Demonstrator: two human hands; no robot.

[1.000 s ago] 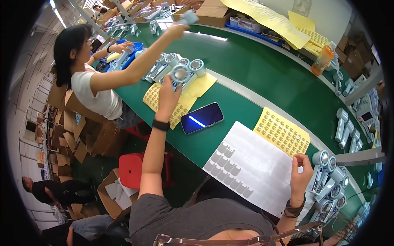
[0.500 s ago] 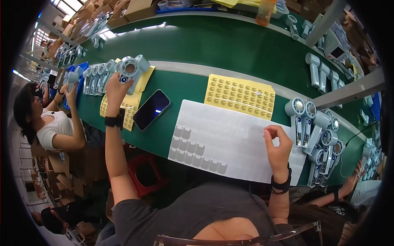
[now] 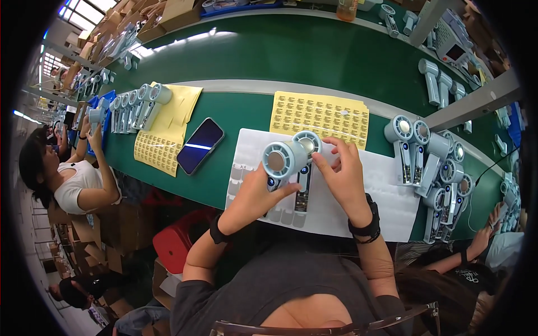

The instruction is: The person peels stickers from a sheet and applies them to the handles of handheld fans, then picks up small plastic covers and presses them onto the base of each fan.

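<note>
My left hand [image 3: 249,196] is closed around the handle of a light-blue handheld fan [image 3: 277,159], its round head facing up. Right beside it is a second light-blue handheld fan [image 3: 302,193], its long handle showing a dark, shiny inset strip. The thumb and fingers of my right hand [image 3: 344,173] pinch this fan at the right rim of its head. Both fans are over a white sheet [image 3: 386,207] that carries rows of grey notched stickers [image 3: 300,219]; the fans and my left hand cover part of the rows.
Yellow label sheets [image 3: 319,117] lie beyond the white sheet, with more [image 3: 157,151] at left beside a phone [image 3: 200,147]. Handheld fans stand in a row [image 3: 131,106] at left and cluster [image 3: 443,179] at right. A metal post [image 3: 476,101] rises at right. Co-workers sit on both sides.
My left hand has come from the row at left to the white sheet, bringing fans along. My right hand has moved left and now grips one. The row at left is shorter.
</note>
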